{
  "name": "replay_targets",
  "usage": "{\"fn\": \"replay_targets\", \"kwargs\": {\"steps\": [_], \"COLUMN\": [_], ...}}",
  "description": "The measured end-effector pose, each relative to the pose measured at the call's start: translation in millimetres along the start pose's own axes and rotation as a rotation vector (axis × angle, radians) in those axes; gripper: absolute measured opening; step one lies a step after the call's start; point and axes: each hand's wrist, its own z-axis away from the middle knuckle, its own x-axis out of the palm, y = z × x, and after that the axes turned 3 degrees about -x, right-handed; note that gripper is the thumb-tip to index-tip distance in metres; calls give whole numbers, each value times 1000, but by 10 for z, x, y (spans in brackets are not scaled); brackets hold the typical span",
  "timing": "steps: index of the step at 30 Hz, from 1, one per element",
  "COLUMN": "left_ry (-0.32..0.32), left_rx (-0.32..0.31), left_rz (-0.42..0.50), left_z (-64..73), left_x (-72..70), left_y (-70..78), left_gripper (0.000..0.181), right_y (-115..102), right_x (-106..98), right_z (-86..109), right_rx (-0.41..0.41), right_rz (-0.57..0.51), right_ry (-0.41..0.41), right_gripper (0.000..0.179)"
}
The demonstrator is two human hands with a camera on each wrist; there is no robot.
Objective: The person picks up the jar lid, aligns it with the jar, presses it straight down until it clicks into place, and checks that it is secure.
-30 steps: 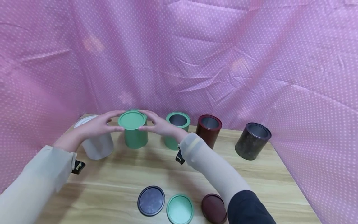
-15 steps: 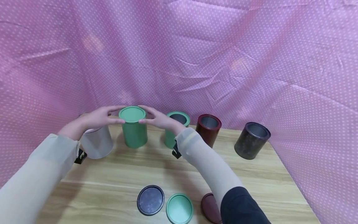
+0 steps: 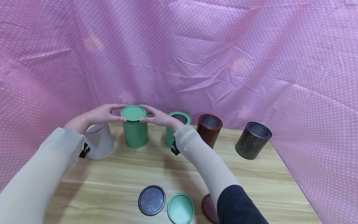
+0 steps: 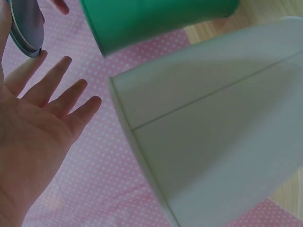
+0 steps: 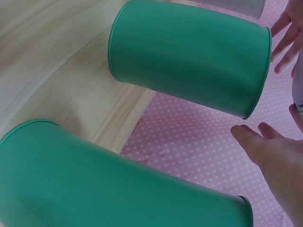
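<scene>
Both hands hold a round green lid [image 3: 133,113] by its edge, from opposite sides, above a green can [image 3: 136,135]. My left hand [image 3: 102,114] has thumb and fingertips at the lid's left edge, while my right hand [image 3: 159,118] does likewise at the right edge. A dark gap shows between lid and can rim in the head view. The left wrist view also has the lid [image 4: 28,21] apart from the can [image 4: 156,21]. Beside the left hand stands a white can [image 3: 99,144]. Below the right wrist is a second green can [image 3: 169,137], without a lid.
A dark red can [image 3: 208,132] and a black can [image 3: 250,144], both with uncovered tops, stand farther right. Near the front of the wooden table [image 3: 117,186] lie a black lid [image 3: 152,200], another green lid [image 3: 180,208] and a dark red lid [image 3: 209,207]. Pink dotted cloth [image 3: 179,62] hangs behind.
The held green lid has shifted away from the viewer and up, with both hands moving along. Now a dark gap shows under it; half a second ago none did. The cans stay put.
</scene>
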Motion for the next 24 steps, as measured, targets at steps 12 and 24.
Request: {"fn": "replay_targets", "kwargs": {"steps": [12,24], "left_ry": [-34,-77], "left_rx": [-2,-14], "left_rz": [-33,-23], "left_z": [-98,-219], "left_x": [14,-1], "left_y": [-43,-91], "left_gripper": [79,81], "right_y": [24,170], "right_x": [32,66], "right_z": [-8,-103], "right_rx": [67,106], "right_rz": [-15,-85], "right_ry": [27,42], "right_gripper": [75,75]}}
